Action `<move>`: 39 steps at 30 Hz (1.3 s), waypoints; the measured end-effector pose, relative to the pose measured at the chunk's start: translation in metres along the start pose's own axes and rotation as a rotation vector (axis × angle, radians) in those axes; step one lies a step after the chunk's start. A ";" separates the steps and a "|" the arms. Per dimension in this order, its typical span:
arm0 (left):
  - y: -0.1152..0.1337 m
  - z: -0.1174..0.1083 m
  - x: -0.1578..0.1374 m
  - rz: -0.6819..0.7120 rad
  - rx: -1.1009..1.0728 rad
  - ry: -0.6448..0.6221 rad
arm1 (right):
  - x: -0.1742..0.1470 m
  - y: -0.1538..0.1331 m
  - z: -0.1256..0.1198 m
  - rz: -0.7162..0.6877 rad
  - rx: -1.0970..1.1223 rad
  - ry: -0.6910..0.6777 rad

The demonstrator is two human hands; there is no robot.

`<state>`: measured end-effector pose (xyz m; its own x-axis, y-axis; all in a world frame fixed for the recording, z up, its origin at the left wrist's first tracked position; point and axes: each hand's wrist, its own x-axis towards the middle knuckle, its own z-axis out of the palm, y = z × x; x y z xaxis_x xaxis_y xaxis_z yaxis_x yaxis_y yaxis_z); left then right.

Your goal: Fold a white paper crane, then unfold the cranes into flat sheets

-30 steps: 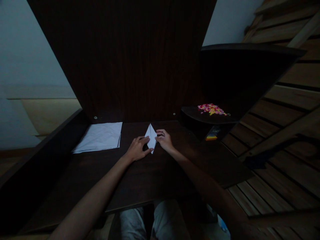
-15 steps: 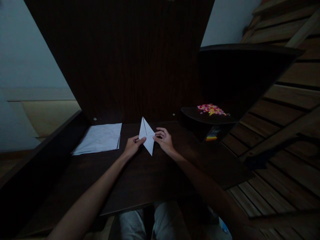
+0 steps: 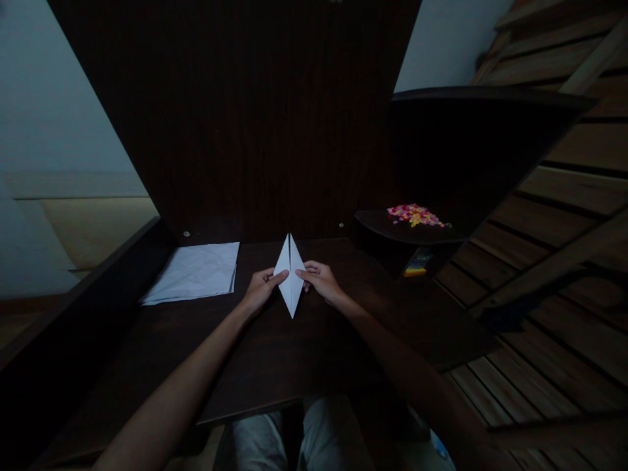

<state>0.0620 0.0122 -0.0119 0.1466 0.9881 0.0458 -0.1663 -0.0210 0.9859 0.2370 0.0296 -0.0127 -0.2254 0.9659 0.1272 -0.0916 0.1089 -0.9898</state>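
Observation:
A white sheet of paper folded into a narrow diamond, the folded paper (image 3: 291,291), is held upright in the middle of the head view. Its upper half is split by a slit into two points, and one point faces down towards me. My left hand (image 3: 262,288) pinches its left corner, thumb on the front and fingers curled behind. On the opposite corner my right hand (image 3: 321,281) is closed the same way, its thumb lying on the paper. Both hands are just above the dark desk (image 3: 294,366).
A stack of white paper (image 3: 196,271) lies on the desk to the left. At the right, a small corner shelf (image 3: 375,222) bears a heap of pink, red and yellow bits (image 3: 417,214). A raised dark side board (image 3: 88,294) edges the desk on the left.
The folded paper has turned from a tilt to nearly straight and come slightly nearer to me. My right hand's spread fingers have closed behind its right corner, thumb now on the front.

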 end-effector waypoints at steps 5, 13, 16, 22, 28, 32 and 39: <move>-0.001 0.001 0.000 -0.024 0.015 -0.001 | -0.001 -0.002 -0.001 0.022 0.002 0.003; 0.002 0.002 -0.004 -0.054 0.036 -0.015 | -0.001 -0.002 0.001 0.054 -0.029 -0.020; 0.000 0.002 -0.003 -0.051 0.022 -0.010 | -0.002 -0.003 0.000 0.024 -0.038 -0.016; 0.000 0.002 -0.004 -0.006 0.043 0.028 | -0.003 -0.004 0.000 -0.003 -0.041 -0.017; 0.002 0.004 -0.005 0.031 0.020 0.039 | -0.003 -0.007 -0.001 -0.013 -0.049 -0.014; -0.001 0.002 -0.001 0.068 0.022 0.071 | -0.001 -0.006 -0.003 -0.037 -0.032 0.018; 0.000 -0.001 0.001 0.059 0.030 0.054 | 0.000 -0.004 -0.004 -0.047 -0.021 0.018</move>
<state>0.0613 0.0130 -0.0122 0.0844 0.9918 0.0959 -0.1435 -0.0832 0.9861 0.2413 0.0297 -0.0092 -0.2037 0.9638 0.1722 -0.0809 0.1587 -0.9840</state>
